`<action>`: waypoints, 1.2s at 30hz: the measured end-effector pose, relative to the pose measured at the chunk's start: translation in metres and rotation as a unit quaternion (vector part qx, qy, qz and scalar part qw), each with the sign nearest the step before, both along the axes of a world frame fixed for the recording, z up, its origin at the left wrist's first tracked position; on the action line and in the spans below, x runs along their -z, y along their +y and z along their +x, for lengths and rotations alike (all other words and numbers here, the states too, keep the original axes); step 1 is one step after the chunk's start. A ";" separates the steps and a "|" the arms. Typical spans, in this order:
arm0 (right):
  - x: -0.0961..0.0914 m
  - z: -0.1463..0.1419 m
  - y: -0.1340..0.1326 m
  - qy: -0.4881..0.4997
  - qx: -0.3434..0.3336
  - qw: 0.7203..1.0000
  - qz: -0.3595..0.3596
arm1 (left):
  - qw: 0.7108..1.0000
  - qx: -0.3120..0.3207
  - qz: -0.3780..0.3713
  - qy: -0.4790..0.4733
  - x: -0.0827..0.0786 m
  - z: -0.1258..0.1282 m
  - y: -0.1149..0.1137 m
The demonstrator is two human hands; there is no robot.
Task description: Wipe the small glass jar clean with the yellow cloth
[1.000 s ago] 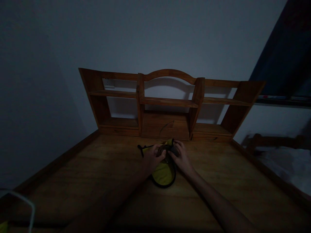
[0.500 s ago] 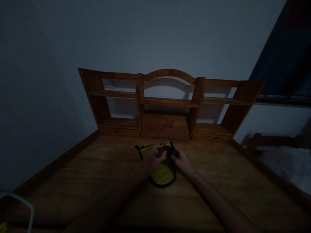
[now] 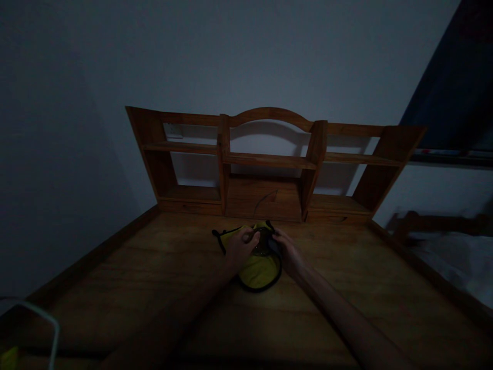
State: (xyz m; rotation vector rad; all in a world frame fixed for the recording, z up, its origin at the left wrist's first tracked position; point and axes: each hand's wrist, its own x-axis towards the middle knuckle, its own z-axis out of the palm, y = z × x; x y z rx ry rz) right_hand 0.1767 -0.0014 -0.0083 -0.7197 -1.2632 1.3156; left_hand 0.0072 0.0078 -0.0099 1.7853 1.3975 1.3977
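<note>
A yellow cloth bag point(image 3: 259, 272) with black edging lies on the wooden desk, its rounded flap spread toward me. On it rests a dark, shiny, rounded object point(image 3: 263, 245), whose kind I cannot make out in the dim light. My left hand point(image 3: 239, 251) is closed, thumb and fingers pinching the left edge of this dark object. From the other side, my right hand point(image 3: 288, 252) curls its fingers around the bag's black edge, close against the dark object. The fingertips of my right hand are partly hidden.
A wooden shelf unit point(image 3: 269, 162) stands at the back of the desk point(image 3: 162, 272) against the wall. Raised wooden rims run along the desk's sides. A pale curved tube point(image 3: 54, 329) and a yellow item point(image 3: 9, 358) are at lower left. Light bedding point(image 3: 454, 257) lies beyond the right edge.
My right hand has turned slightly and curled lower around the bag's edge. More of the dark rounded object shows between my hands. The view has shifted a little.
</note>
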 end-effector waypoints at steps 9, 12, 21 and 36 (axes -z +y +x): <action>0.014 0.014 0.004 -0.258 0.099 0.948 0.155 | 0.998 0.036 -0.024 0.039 -0.003 0.001 -0.004; 0.009 0.015 0.000 -0.297 0.102 0.932 0.182 | 0.998 0.030 -0.011 0.062 -0.002 0.001 -0.005; 0.010 0.013 -0.005 -0.354 0.140 0.911 0.161 | 0.996 0.018 -0.023 0.079 -0.006 0.002 -0.008; 0.003 0.007 -0.007 -0.298 0.145 0.931 0.152 | 0.997 0.033 -0.071 0.000 -0.001 -0.001 0.000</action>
